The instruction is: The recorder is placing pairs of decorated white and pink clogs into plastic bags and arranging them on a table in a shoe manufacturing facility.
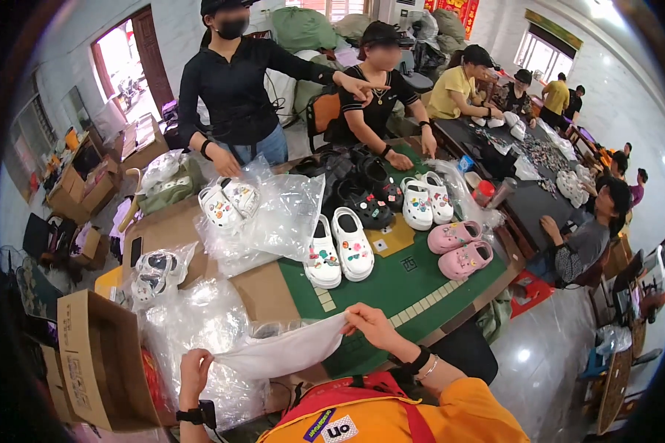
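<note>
A white, soft cloth-like sheet [288,351] is stretched between my hands above the near edge of the table. My left hand [195,368] pinches its left end, and my right hand [372,325] pinches the upper right corner. Whether it is a cloth or a thin bag, I cannot tell. Just beyond it stands a pair of white clogs [351,245] with colourful charms. Pink clogs [463,251] are to the right, with white clogs [427,199] behind them. Black clogs [366,196] form a heap at the far middle.
Clear plastic bags [199,317] cover the table's left part, with bagged clogs [159,273] and a phone [136,249]. An open cardboard box [103,354] stands at my left. Across the table, one person [236,81] points right above white clogs [229,203]; another [380,96] sits alongside.
</note>
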The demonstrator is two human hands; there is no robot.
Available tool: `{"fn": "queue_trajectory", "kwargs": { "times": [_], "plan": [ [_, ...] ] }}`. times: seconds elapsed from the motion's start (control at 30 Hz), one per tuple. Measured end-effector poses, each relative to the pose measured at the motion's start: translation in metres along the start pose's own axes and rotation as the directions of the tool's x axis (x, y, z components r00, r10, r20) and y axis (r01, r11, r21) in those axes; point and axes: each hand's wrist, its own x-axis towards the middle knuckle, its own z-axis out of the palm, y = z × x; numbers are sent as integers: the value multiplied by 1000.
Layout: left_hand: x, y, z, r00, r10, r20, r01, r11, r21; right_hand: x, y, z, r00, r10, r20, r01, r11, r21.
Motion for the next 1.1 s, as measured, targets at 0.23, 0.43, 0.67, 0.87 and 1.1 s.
{"fn": "queue_trajectory", "kwargs": {
  "times": [0.23,0.43,0.67,0.87,1.1],
  "plan": [
    [-4,-4,5,945,-311,104,322,815,-482,6,7,-2,998,-35,42,34,999,35],
    [8,33,21,876,-460,142,327,351,-878,10,-7,4,996,-80,24,82,993,-87],
    [70,16,28,921,-388,-27,73,241,-968,56,-22,14,978,-209,-10,208,976,-71],
    [104,26,-5,854,-487,-185,-122,159,-980,95,-29,7,970,-243,-26,244,960,138],
    [31,-15,40,829,-559,-5,247,374,-894,66,25,-5,999,-45,26,49,982,-183]
  ]
}}
